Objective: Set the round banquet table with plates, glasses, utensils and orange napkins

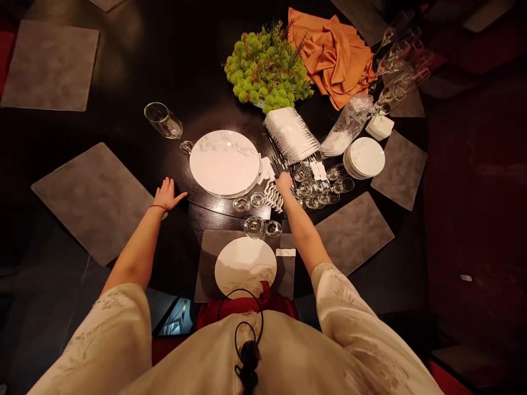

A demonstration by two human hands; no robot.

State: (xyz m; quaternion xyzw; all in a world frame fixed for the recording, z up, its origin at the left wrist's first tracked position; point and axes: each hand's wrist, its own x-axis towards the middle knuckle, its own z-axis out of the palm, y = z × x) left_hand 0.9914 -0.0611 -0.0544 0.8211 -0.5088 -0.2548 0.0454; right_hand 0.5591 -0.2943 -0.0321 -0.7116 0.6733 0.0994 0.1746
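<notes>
My left hand [166,194] lies flat on the dark table with its fingers apart and the thumb stretched out, holding nothing. My right hand [284,181] is closed over the front end of a bundle of dark chopsticks [280,159]; what its fingers hold is hidden. Left of it lie wavy white chopstick rests [273,196] and folded white paper pieces [266,169]. Small glass cups [315,201] stand to its right. Between my hands are a stack of large white plates [224,162] and a few more small glasses [249,203].
A white plate [246,263] lies on a grey placemat [206,274] before me. A wine glass [163,120] stands left. Farther back are a green plant centrepiece [267,68], orange cloth napkins [335,60], a plastic-wrapped stack [291,134], small plates [365,156] and stemmed glasses [397,71].
</notes>
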